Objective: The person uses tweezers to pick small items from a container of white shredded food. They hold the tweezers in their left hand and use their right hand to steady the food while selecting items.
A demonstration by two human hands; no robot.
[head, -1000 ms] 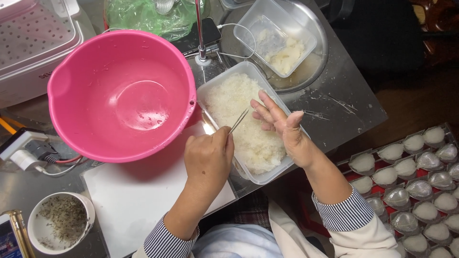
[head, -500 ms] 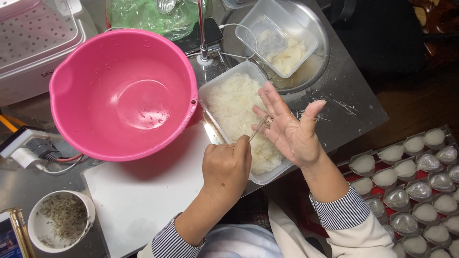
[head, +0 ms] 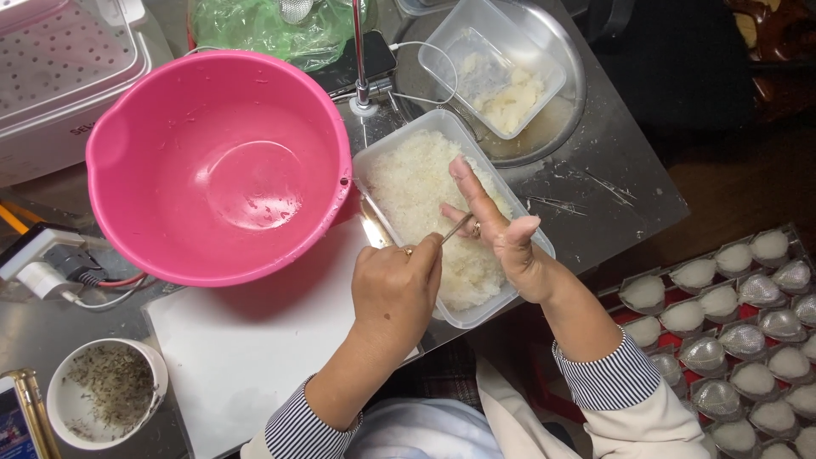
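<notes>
Grey metal table [head: 612,183] holds everything. Nearest, one small white cup [head: 106,404] of dry flakes sits by one flat white board [head: 246,348]. One left hand [head: 395,289] is closed around one thin metal spoon [head: 455,229]. One right hand [head: 497,229] is open flat, holding nothing, over one clear plastic tub of sticky white rice [head: 425,191]. Farther: one round pink plastic bowl [head: 217,166], one smaller clear tub [head: 493,64].
</notes>
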